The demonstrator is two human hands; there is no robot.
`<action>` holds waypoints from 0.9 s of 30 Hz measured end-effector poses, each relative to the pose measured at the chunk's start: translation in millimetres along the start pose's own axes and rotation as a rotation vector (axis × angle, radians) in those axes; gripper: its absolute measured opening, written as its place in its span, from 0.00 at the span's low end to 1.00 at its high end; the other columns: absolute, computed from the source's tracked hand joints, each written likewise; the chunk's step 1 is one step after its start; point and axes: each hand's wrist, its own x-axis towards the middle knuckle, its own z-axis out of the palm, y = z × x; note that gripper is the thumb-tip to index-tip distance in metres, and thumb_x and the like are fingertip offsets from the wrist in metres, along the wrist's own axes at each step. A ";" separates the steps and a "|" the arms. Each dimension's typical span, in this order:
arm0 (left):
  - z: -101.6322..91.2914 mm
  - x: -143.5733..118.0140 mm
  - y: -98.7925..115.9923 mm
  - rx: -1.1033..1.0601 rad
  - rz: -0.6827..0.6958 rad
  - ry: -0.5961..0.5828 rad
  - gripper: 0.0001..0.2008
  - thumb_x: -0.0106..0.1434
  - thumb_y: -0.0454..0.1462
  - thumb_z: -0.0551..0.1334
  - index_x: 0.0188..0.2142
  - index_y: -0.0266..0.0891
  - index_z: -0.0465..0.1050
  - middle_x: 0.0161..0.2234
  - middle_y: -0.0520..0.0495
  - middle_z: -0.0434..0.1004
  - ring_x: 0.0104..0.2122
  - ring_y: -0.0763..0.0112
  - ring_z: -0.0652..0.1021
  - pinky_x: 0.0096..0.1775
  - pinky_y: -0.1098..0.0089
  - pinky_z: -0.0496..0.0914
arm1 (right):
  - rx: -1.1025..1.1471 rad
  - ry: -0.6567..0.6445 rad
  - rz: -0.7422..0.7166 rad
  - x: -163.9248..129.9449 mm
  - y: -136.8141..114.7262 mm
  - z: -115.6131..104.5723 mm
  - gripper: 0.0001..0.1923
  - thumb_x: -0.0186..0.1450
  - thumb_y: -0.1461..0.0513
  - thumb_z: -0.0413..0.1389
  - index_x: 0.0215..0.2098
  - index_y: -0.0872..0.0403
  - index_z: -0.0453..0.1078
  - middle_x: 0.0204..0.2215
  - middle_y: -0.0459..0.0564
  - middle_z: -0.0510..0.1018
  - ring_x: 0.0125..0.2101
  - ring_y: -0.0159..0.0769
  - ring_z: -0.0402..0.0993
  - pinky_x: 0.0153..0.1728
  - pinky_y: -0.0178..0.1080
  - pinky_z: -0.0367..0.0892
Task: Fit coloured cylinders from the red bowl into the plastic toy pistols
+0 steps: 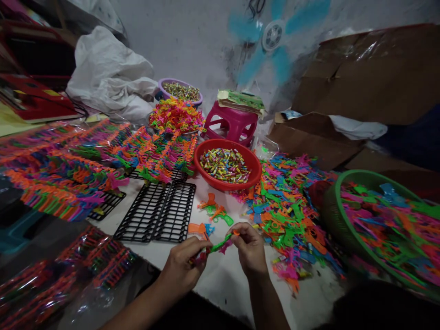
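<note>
Between my two hands, over the white table (220,270), is a green toy gun (220,244) with a pink piece just below it. My left hand (187,261) is closed around one end. The fingers of my right hand (248,247) pinch the other end, where a small orange piece (235,233) shows at the fingertips. Just beyond lie a few loose toy guns, one orange and green (220,213). An orange and blue toy gun (199,229) rests beside the black slotted rack (158,211), left of my hands.
Behind stands a red basin (254,176) of small wrapped sticks. Many toy guns (288,206) are piled right, near a green basket (332,206). Rows of racked toy guns (65,178) fill the left. A pink stool (215,112) and a turning fan (273,35) stand at the back.
</note>
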 end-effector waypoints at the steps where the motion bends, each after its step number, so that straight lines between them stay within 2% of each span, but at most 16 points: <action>1: 1.6 -0.4 -2.4 -0.007 -0.019 0.011 0.12 0.57 0.29 0.54 0.39 0.38 0.71 0.29 0.46 0.74 0.29 0.72 0.74 0.30 0.74 0.67 | 0.007 0.012 0.012 -0.3 0.7 1.1 0.06 0.51 0.65 0.61 0.28 0.51 0.70 0.22 0.42 0.73 0.23 0.26 0.66 0.25 0.29 0.62; 4: 3.6 0.1 -6.9 -0.040 -0.068 0.056 0.10 0.57 0.31 0.55 0.38 0.39 0.71 0.33 0.45 0.75 0.33 0.70 0.75 0.34 0.73 0.68 | 0.031 0.006 0.056 -1.4 0.1 2.9 0.13 0.52 0.63 0.60 0.37 0.49 0.69 0.27 0.44 0.72 0.27 0.28 0.67 0.28 0.31 0.63; 6: 3.0 1.0 -6.9 -0.064 -0.076 0.080 0.10 0.57 0.31 0.56 0.38 0.39 0.71 0.34 0.46 0.76 0.35 0.70 0.75 0.36 0.72 0.68 | 0.025 -0.055 0.093 -1.5 -2.1 2.2 0.16 0.54 0.60 0.59 0.41 0.49 0.67 0.32 0.47 0.72 0.30 0.32 0.67 0.31 0.35 0.64; 8: 1.7 1.7 -5.1 -0.081 -0.062 0.088 0.10 0.57 0.30 0.56 0.39 0.40 0.71 0.34 0.46 0.76 0.35 0.70 0.75 0.37 0.72 0.68 | 0.014 -0.138 0.090 -1.1 -4.5 0.1 0.13 0.55 0.57 0.58 0.38 0.52 0.69 0.33 0.49 0.70 0.31 0.34 0.67 0.31 0.37 0.65; 11: 0.0 1.6 -1.1 -0.093 -0.045 0.078 0.11 0.57 0.30 0.56 0.39 0.40 0.71 0.33 0.46 0.76 0.34 0.70 0.75 0.36 0.72 0.68 | 0.002 -0.221 0.031 -0.8 -7.0 -3.6 0.09 0.56 0.56 0.57 0.31 0.54 0.69 0.28 0.48 0.68 0.28 0.33 0.65 0.27 0.36 0.63; 16: 0.2 0.4 6.8 -0.115 -0.090 0.037 0.10 0.57 0.32 0.56 0.38 0.39 0.72 0.30 0.46 0.75 0.31 0.71 0.74 0.33 0.72 0.68 | -0.035 -0.225 -0.057 -3.9 -12.2 -3.9 0.06 0.57 0.58 0.56 0.27 0.53 0.67 0.25 0.46 0.66 0.27 0.33 0.64 0.25 0.35 0.63; 19: 2.5 1.0 10.5 -0.192 -0.215 -0.001 0.08 0.56 0.34 0.58 0.35 0.39 0.73 0.28 0.48 0.74 0.26 0.72 0.73 0.29 0.73 0.67 | -0.063 -0.195 -0.038 -4.8 -12.8 -1.9 0.05 0.57 0.60 0.56 0.25 0.53 0.67 0.24 0.45 0.65 0.24 0.31 0.64 0.23 0.34 0.63; 23: 5.2 4.2 7.4 -0.430 -0.514 0.042 0.08 0.52 0.37 0.61 0.32 0.36 0.71 0.19 0.54 0.66 0.16 0.80 0.64 0.18 0.77 0.60 | -0.035 -0.122 0.059 -3.4 -3.2 -1.5 0.07 0.56 0.57 0.56 0.26 0.53 0.68 0.24 0.45 0.67 0.25 0.31 0.65 0.26 0.35 0.64; 25: 6.0 6.4 2.4 -0.560 -0.631 0.084 0.10 0.50 0.39 0.62 0.31 0.35 0.70 0.15 0.58 0.61 0.13 0.82 0.61 0.16 0.79 0.56 | 0.020 -0.107 0.101 -4.2 2.8 -0.5 0.15 0.55 0.50 0.55 0.32 0.53 0.69 0.26 0.48 0.70 0.28 0.34 0.67 0.29 0.37 0.64; 27: 7.2 8.4 -2.8 -0.666 -0.712 0.123 0.10 0.50 0.39 0.63 0.30 0.35 0.68 0.13 0.60 0.59 0.12 0.84 0.58 0.15 0.80 0.51 | 0.056 -0.160 0.138 -7.6 6.8 3.0 0.25 0.52 0.45 0.54 0.39 0.53 0.68 0.28 0.50 0.71 0.29 0.37 0.67 0.31 0.39 0.64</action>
